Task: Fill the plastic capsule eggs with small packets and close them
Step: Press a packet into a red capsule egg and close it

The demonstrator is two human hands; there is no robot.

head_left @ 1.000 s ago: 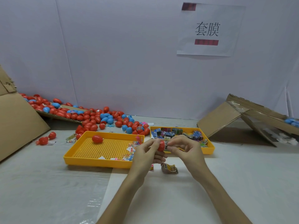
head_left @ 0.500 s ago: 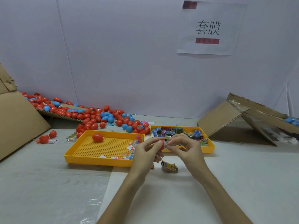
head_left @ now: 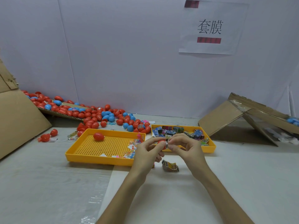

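My left hand (head_left: 146, 152) grips a red capsule egg half (head_left: 161, 142) above the table's middle. My right hand (head_left: 186, 147) pinches a small packet (head_left: 167, 141) at the egg's open mouth, touching it. Another crumpled packet (head_left: 170, 166) lies on the table just below my hands. One closed red egg (head_left: 98, 136) rests in the left yellow perforated tray (head_left: 100, 159). The right yellow tray (head_left: 210, 147) holds many small packets (head_left: 169, 130). A large heap of red and blue eggs (head_left: 97, 115) spreads along the back left.
Cardboard sheets stand at the far left (head_left: 17, 120) and lean at the back right (head_left: 239, 113). Two red eggs (head_left: 48, 135) lie loose left of the trays. Small colourful bags (head_left: 131, 147) sit in the left tray's right end. A paper sign (head_left: 210, 28) hangs on the wall.
My hands have stayed nearly in place. The right fingers have pressed the packet closer against the red egg half, and less of the egg shows.
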